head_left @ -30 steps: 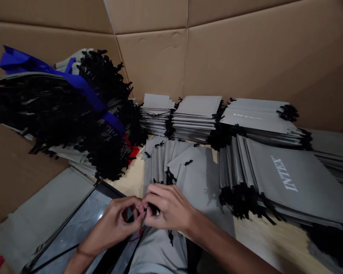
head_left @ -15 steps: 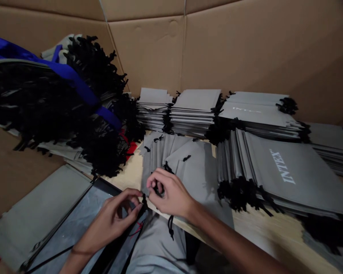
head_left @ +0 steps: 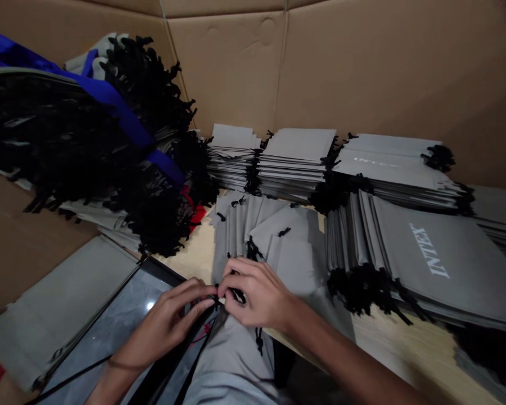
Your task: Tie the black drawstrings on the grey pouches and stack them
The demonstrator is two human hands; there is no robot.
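My left hand and my right hand meet at the near edge of the table, fingertips almost touching. Between the left thumb and fingers is a black drawstring cord. The right fingers are pinched at the same cord, part of which their curl hides. Below them hangs grey cloth, seemingly a drawstring bag, with another knotted black cord end dangling beside it. Just beyond the right hand, loose grey drawstring bags lie fanned over one another.
Neat stacks of grey bags line the cardboard wall. On the right, a pile printed INTEX shows bunched black cords. A large corded bundle with a blue strap rises at left. More flat grey bags lie near left.
My hands have come closer together at the black cord, the left fingers closing on it. The view has shifted slightly, so the stacks appear a little farther right.
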